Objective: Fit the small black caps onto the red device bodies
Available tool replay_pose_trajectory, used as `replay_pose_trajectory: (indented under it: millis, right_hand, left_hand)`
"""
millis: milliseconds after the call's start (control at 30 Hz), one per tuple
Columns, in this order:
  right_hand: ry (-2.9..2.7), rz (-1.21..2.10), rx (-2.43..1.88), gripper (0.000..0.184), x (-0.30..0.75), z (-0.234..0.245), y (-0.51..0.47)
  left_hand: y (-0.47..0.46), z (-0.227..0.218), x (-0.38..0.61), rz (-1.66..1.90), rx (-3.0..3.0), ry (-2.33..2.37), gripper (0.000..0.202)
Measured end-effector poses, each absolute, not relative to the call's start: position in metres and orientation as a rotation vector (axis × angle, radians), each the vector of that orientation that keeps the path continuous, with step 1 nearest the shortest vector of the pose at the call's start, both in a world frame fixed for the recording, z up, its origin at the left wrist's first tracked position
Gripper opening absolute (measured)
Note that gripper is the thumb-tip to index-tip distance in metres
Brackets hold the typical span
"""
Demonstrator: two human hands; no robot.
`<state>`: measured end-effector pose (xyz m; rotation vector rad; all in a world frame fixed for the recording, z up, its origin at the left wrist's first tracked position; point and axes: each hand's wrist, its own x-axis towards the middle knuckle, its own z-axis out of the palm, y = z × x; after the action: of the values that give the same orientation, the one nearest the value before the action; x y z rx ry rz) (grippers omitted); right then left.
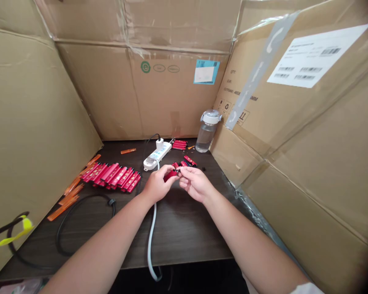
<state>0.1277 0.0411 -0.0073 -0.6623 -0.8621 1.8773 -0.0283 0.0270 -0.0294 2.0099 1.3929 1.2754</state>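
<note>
My left hand (161, 182) is closed round a red lighter-shaped stick (170, 175) with gold print, held just above the dark tabletop. The fingers of my right hand (195, 182) are pinched together at its dark tip, where a small dark piece (178, 171) shows between the fingertips. Whether that piece is part of the stick, I cannot tell. Just behind my hands lie several loose red sticks (190, 160), partly hidden by the fingers. To the left, a broad row of similar red sticks with black ends (110, 176) lies side by side.
A white power strip (157, 156) with a plug and cables stands behind my hands. A water bottle (206, 132) is at the back right, near a small red stack (179, 144). Orange strips (68, 201) and a black cable (79, 198) lie left. Cardboard walls (177, 98) enclose the table.
</note>
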Motion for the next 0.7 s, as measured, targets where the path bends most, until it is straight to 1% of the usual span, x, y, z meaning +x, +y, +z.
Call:
replay_pose_trajectory:
  millis: [167,400,700]
  right_hand:
    - [-0.890,1.817,-0.648,0.024,0.1245,-0.0063,0.0383]
    - [-1.081,1.628,-0.699,0.024,0.1228,-0.0070,0.0375]
    - [-1.115,1.630,-0.733,0.025,0.1254,-0.0054,0.0375]
  left_hand:
    - [0.0255,-0.0262,-0.0284,1.293,2.030,1.399,0.025]
    - [0.0237,-0.0223,-0.0285,1.335,2.107,1.397,0.022]
    - [0.0247,-0.0223,-0.0297,1.377,2.125,1.429,0.024]
